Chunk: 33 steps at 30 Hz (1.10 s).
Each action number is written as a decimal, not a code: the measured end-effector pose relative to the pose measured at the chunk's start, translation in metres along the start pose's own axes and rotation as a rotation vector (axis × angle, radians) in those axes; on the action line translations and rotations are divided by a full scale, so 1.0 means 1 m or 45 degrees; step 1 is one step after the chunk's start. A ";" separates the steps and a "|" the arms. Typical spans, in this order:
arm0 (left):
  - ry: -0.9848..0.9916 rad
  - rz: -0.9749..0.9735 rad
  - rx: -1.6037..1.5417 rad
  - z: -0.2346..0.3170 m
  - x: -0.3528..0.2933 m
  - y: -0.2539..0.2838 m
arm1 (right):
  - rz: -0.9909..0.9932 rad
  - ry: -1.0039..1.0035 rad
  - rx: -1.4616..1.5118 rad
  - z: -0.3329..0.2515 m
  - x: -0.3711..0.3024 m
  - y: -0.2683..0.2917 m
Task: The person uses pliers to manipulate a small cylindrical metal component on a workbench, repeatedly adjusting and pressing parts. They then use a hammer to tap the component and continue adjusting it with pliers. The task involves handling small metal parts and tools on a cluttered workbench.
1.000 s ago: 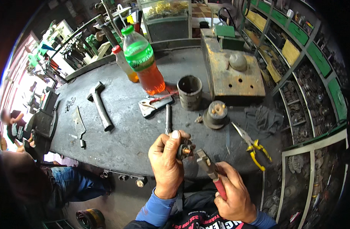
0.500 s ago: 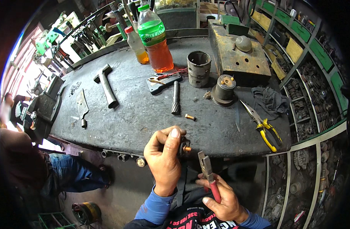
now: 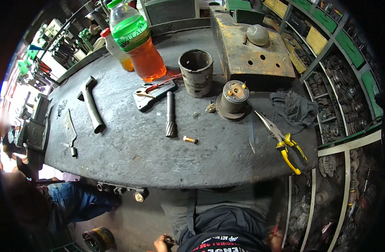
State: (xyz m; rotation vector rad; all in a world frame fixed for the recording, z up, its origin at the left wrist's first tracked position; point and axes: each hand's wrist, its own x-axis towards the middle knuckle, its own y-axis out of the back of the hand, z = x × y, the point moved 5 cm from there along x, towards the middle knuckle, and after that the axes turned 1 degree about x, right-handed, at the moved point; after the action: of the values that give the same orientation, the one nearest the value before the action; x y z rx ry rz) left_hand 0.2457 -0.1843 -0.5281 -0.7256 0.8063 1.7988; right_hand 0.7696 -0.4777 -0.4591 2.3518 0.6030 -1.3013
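Observation:
Low at the bottom edge, my left hand (image 3: 160, 243) is closed on a small dark part (image 3: 170, 240); its shape is mostly hidden. Far to the right of it, beside my dark shirt, my right hand (image 3: 276, 240) is closed round the red-handled pliers (image 3: 275, 229), of which only a bit of red handle shows in the shade. On the black bench (image 3: 159, 164) in front of me lie a copper-coloured bolt (image 3: 190, 139), a fluted steel reamer (image 3: 170, 115) and long-nose pliers with yellow handles (image 3: 285, 145).
A hammer (image 3: 90, 107), a flat blade (image 3: 69, 130) and a multimeter (image 3: 152, 95) lie leftward. Bottles (image 3: 138, 48), a metal cylinder (image 3: 196, 73), a round motor part (image 3: 233, 101) and a rusty block (image 3: 251, 63) stand farther back. A rag (image 3: 293, 109) lies right; a person (image 3: 81, 201) is at left.
Both hands have dropped from the bench's front edge to the bottom of the view, moving apart, still holding the dark part and the red-handled pliers. The view has shifted.

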 end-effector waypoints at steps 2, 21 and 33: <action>-0.114 -0.073 0.418 0.021 -0.060 -0.051 | -0.012 -0.162 0.108 0.035 0.001 0.001; -0.192 -0.306 0.963 -0.071 -0.022 -0.063 | -0.059 -0.291 0.232 0.096 0.022 0.006; -0.284 -0.448 1.193 -0.069 -0.011 -0.042 | -0.130 -0.265 0.310 0.090 0.044 0.031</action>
State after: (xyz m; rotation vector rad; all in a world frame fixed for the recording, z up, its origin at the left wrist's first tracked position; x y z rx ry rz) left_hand 0.2967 -0.2326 -0.5695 -0.0329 1.1450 0.9841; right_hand 0.7450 -0.5424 -0.5377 2.3542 0.5314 -1.7268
